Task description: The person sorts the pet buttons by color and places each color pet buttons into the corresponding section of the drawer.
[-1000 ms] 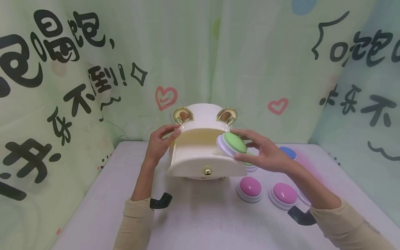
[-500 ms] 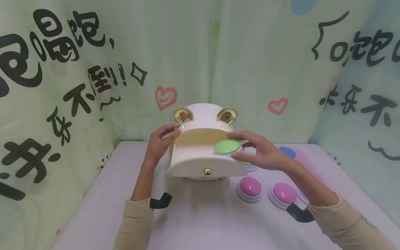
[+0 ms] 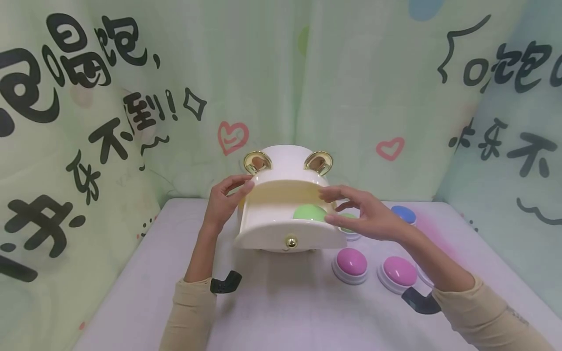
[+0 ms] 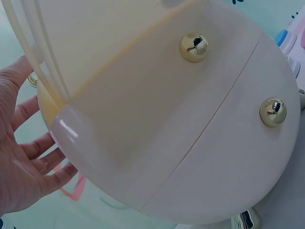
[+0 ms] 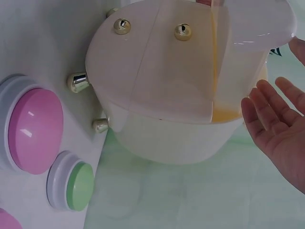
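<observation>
A cream rounded drawer box [image 3: 285, 158] with gold ears stands at the middle of the table, its upper drawer [image 3: 268, 231] pulled out. A green-domed push button [image 3: 309, 212] lies inside at the drawer's right, its lower part hidden by the drawer front. My right hand [image 3: 366, 212] hovers over the drawer's right edge, fingers parted and holding nothing; the right wrist view shows this hand [image 5: 281, 119] with loosely bent fingers beside the box. My left hand [image 3: 226, 200] rests against the box's left side, and in the left wrist view its fingers [image 4: 40, 145] lie along the edge.
On the table to the right sit two pink push buttons, one nearer [image 3: 351, 262] and one farther right [image 3: 399, 271]. Another green button [image 5: 80, 186] stands beside the box, with a blue one [image 3: 404, 214] behind. A printed curtain [image 3: 342, 97] hangs behind.
The green push button has tipped level and gone down into the drawer, out of my right hand's grip. The right fingers have parted. My left hand has stayed at the box's side.
</observation>
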The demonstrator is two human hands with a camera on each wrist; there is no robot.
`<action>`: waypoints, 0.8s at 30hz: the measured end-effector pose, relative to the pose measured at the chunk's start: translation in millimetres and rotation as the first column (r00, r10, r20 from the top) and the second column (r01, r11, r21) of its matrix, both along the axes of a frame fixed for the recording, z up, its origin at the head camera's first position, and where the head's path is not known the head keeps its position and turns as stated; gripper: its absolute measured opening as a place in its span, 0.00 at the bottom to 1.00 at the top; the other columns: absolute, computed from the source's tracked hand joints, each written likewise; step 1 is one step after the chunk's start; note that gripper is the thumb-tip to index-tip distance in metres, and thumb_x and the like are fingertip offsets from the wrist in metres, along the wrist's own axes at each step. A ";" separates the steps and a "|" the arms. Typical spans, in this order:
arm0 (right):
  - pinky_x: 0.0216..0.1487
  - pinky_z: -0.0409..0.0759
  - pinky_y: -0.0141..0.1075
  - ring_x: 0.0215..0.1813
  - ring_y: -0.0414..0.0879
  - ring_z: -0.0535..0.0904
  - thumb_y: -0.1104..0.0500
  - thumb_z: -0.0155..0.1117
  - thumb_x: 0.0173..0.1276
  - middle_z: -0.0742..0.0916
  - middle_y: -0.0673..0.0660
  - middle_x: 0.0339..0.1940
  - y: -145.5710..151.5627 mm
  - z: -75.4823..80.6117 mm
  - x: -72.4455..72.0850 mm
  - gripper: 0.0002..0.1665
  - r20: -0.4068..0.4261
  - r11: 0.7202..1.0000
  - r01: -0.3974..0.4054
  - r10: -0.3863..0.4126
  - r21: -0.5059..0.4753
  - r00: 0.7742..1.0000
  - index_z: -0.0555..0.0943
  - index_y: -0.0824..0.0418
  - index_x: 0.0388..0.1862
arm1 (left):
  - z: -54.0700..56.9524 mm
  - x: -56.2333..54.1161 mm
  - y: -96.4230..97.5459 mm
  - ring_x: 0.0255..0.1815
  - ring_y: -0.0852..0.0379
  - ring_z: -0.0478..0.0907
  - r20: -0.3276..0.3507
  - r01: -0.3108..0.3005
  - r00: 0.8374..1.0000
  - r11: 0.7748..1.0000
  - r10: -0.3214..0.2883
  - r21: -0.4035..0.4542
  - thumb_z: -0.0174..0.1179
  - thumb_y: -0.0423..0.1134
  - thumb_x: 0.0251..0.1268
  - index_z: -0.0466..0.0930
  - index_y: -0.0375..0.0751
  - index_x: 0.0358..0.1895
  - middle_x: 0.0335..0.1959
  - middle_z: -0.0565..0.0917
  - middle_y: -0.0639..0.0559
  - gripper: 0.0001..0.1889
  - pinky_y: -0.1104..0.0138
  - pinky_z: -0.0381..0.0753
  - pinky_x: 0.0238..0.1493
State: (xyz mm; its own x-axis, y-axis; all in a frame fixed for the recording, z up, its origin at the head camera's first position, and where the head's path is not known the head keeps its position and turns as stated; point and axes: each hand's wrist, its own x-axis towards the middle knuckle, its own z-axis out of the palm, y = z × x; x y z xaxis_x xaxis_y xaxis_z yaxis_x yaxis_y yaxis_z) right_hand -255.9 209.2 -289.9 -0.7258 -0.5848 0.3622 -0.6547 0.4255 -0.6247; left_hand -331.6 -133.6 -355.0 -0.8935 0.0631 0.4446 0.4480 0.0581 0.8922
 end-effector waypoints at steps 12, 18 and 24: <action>0.57 0.81 0.31 0.63 0.50 0.80 0.67 0.69 0.69 0.83 0.60 0.64 5.5 -7.3 3.7 0.32 -0.037 0.995 0.061 -0.064 -0.084 0.997 0.74 0.64 0.71 | 0.8 1.1 1.0 0.61 0.58 0.79 0.003 -0.008 1.000 1.000 0.008 -0.004 0.69 0.43 0.68 0.85 0.39 0.56 0.57 0.86 0.50 0.18 0.67 0.80 0.57; 0.55 0.82 0.28 0.61 0.43 0.81 0.72 0.66 0.68 0.83 0.65 0.61 11.1 -10.8 7.7 0.31 -0.049 0.970 0.104 -0.117 -0.219 0.992 0.73 0.68 0.70 | 1.1 1.1 1.6 0.61 0.57 0.79 0.003 -0.007 1.000 1.000 0.007 0.001 0.69 0.44 0.67 0.86 0.41 0.55 0.55 0.86 0.52 0.17 0.66 0.80 0.57; 0.59 0.79 0.27 0.62 0.40 0.79 0.72 0.62 0.71 0.84 0.52 0.61 18.1 -12.8 9.8 0.29 -0.002 0.934 0.140 -0.149 -0.327 0.989 0.72 0.67 0.71 | 0.3 0.1 0.9 0.62 0.56 0.78 0.006 -0.013 1.000 1.000 0.013 -0.002 0.69 0.44 0.68 0.86 0.40 0.56 0.56 0.86 0.51 0.18 0.66 0.79 0.58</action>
State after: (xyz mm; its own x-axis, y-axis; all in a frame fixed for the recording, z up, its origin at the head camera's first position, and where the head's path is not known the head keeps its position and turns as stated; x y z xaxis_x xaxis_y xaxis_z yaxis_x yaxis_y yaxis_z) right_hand -246.1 227.3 -302.7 -0.7816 -0.3212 0.5348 -0.6190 0.2932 -0.7286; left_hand -331.5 -132.6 -354.6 -0.8968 0.0523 0.4394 0.4422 0.0660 0.8945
